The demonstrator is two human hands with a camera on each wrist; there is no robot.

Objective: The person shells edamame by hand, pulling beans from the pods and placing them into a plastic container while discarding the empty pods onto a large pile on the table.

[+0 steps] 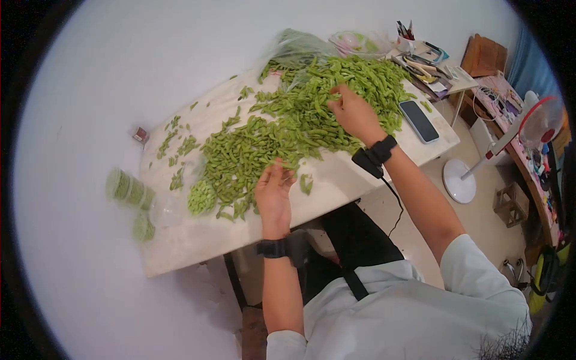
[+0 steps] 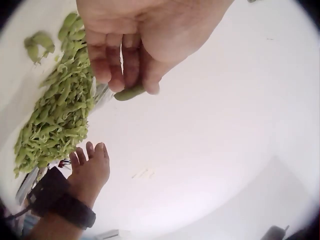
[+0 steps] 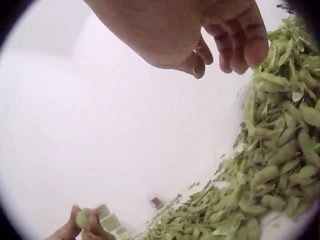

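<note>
Green pods lie heaped on the white table [image 1: 180, 246], a large pile [image 1: 324, 102] at the back and another [image 1: 246, 150] nearer the left hand. The left hand [image 1: 275, 198] pinches one green pod [image 2: 130, 93] between thumb and fingertips, as the left wrist view shows. Over the large pile is the right hand [image 1: 357, 114], its fingers loosely bent and apart; no pod shows in them in the right wrist view [image 3: 225, 40]. Shelled light-green beans [image 1: 201, 197] sit in a small heap left of the nearer pile.
Lidded tubs of green contents [image 1: 129, 189] stand at the table's left edge. A phone [image 1: 419, 121] lies at the right edge. Plastic bags [image 1: 300, 48] lie behind the large pile. Beyond are a side table with tools [image 1: 426, 66] and a white fan [image 1: 498, 144].
</note>
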